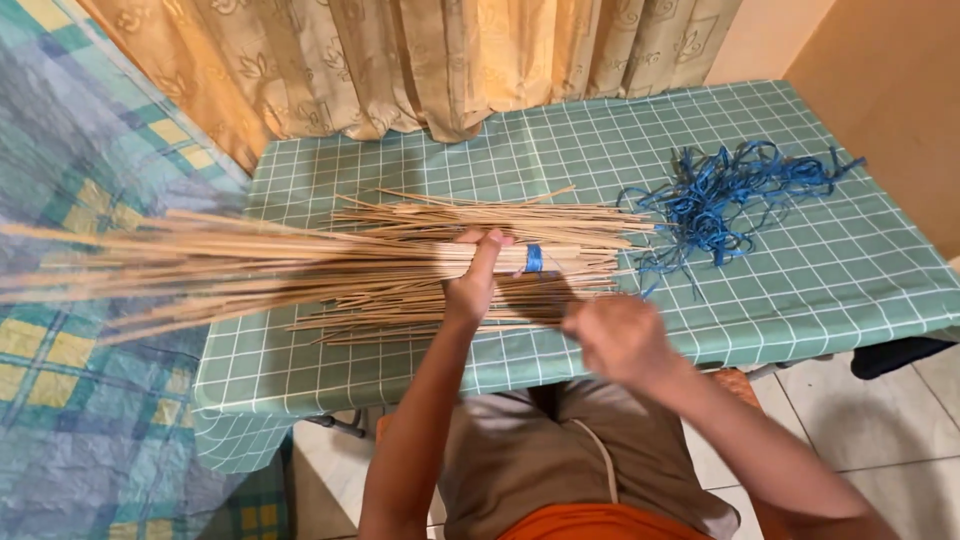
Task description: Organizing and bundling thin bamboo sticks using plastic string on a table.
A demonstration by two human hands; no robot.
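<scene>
My left hand (473,278) is wrapped around a thick bundle of thin tan sticks (250,270) that fans out to the left past the table edge. A blue strip (533,258) is wound around the bundle just right of that hand. My right hand (622,338) is blurred, fingers closed, near the bundle's butt end at the table's front edge; whether it holds anything I cannot tell. More loose sticks (500,215) lie flat on the table under and behind the bundle.
A tangle of blue plastic strips (715,195) lies on the right of the green checked tablecloth (820,290). Beige curtains (420,60) hang behind. A blue and yellow checked cloth (90,400) covers the left. Tiled floor (880,430) shows at lower right.
</scene>
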